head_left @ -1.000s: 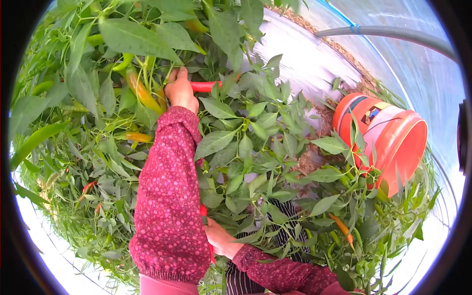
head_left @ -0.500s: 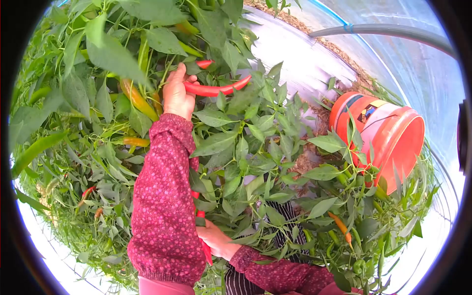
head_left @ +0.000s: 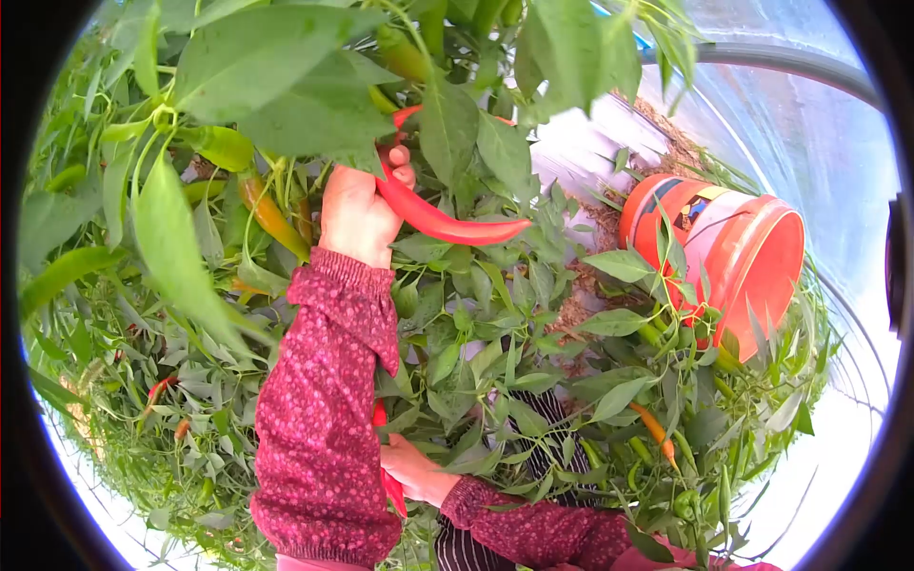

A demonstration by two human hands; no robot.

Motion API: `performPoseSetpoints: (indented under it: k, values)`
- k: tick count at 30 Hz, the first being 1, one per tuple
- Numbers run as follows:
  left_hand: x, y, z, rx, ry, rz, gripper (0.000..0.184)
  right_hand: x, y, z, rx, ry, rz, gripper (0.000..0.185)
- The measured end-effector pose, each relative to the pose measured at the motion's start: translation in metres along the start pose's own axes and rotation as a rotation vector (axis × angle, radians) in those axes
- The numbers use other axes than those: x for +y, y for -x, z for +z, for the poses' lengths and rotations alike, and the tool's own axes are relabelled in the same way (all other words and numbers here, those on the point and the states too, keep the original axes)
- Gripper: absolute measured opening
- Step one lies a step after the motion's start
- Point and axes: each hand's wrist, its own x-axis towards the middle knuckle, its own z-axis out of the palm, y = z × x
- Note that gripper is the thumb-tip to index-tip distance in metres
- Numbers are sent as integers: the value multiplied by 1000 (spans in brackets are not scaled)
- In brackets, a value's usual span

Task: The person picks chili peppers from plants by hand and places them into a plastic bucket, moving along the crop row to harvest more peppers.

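My left hand (head_left: 364,209) is up among the leaves, its fingers closed around a long red chili pepper (head_left: 452,225) that curves out to the right. Leaves cover part of that hand, and whether the pepper's stem is still on the plant is hidden. Just above the fingers, another red chili pepper (head_left: 407,116) shows behind a leaf. Lower down, partly behind my left sleeve, my right hand (head_left: 419,471) is closed on red chili peppers (head_left: 393,493); their number is hidden. Left of my left hand hangs an orange-yellow chili pepper (head_left: 273,214).
An orange bucket (head_left: 657,224) lies tipped on its side at the right, its mouth facing right. Pepper plants with green and orange peppers (head_left: 655,433) surround my arms. Beyond are white ground sheeting (head_left: 595,143), a grey pipe (head_left: 781,67) and clear plastic film.
The pepper in my left hand now points lower and sits farther right. My left wrist has bent, and large leaves have come across in front of it. My right hand keeps its hold.
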Motion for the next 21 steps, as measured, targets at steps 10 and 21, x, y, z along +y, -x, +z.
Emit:
performPoseSetpoints:
  k: [10,21]
  values:
    - [-19,63,54,-396,-624,261,29,18,-37,-22,203,45,-5,19]
    - [32,147,-9,-227,-534,293,32,-16,57,-10,-431,368,65,36]
